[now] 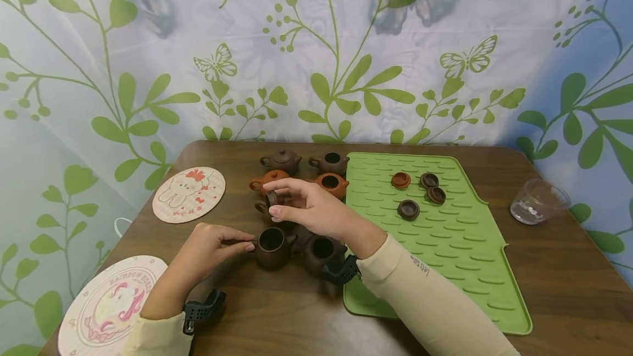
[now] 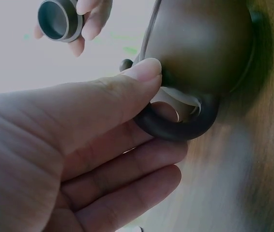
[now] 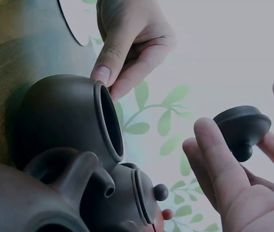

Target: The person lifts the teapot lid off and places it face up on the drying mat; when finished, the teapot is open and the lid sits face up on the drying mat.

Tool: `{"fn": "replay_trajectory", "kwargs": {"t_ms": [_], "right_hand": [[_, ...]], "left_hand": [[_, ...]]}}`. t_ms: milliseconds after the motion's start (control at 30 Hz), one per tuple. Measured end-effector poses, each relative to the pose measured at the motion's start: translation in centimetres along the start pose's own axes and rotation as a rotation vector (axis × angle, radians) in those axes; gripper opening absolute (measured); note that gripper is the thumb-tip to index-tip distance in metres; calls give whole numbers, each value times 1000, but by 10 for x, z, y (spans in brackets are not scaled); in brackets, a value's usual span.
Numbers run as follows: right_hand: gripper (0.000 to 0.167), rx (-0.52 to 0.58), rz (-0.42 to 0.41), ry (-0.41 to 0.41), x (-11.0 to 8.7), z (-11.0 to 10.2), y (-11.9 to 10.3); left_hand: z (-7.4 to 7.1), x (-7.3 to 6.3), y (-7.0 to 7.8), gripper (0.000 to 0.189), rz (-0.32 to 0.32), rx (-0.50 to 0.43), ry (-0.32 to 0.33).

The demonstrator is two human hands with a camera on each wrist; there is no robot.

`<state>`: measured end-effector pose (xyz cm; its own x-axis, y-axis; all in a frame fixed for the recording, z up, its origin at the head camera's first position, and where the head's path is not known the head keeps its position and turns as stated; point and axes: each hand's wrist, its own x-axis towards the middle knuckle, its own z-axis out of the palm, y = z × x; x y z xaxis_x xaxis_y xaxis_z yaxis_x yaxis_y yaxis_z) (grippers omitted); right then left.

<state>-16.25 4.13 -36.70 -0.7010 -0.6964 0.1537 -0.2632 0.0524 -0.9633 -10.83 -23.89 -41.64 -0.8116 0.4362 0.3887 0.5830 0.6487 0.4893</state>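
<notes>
My left hand (image 1: 210,249) pinches the handle (image 2: 175,128) of a dark brown teapot (image 1: 271,257) between thumb and fingers. The pot stands upright on the table, its round mouth uncovered. Above and behind it, my right hand (image 1: 316,207) holds a small dark teapot lid (image 3: 241,125) in its fingers, apart from the pot. The lid is tipped on edge; its knob points toward the palm in the right wrist view. Another uncovered dark teapot (image 1: 320,251) stands beside the first, under my right wrist. A lidded dark teapot (image 3: 127,193) is close behind, partly hidden by my right hand.
Farther back stand a lidded orange teapot (image 1: 269,179), a lidded dark one (image 1: 284,161), and uncovered orange (image 1: 332,184) and dark (image 1: 333,165) ones. Several lids (image 1: 408,210) lie on a green mat (image 1: 445,268). A clear cup (image 1: 539,202) is right; two round coasters (image 1: 185,196) are left.
</notes>
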Motion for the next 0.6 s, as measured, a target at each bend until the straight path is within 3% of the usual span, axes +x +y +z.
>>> {"fn": "replay_trajectory", "kwargs": {"t_ms": [167,367,600], "right_hand": [[49,-53,5,57,-1,-7,1],[51,-15,-6,121,-8,-20,2],[52,0,69,188,-23,-39,2]], "left_hand": [[1,-1,-1,12,-7,5,3],[2,-1,-1,12,-22,20,2],[0,0,-1,12,-22,21,-5]]}}
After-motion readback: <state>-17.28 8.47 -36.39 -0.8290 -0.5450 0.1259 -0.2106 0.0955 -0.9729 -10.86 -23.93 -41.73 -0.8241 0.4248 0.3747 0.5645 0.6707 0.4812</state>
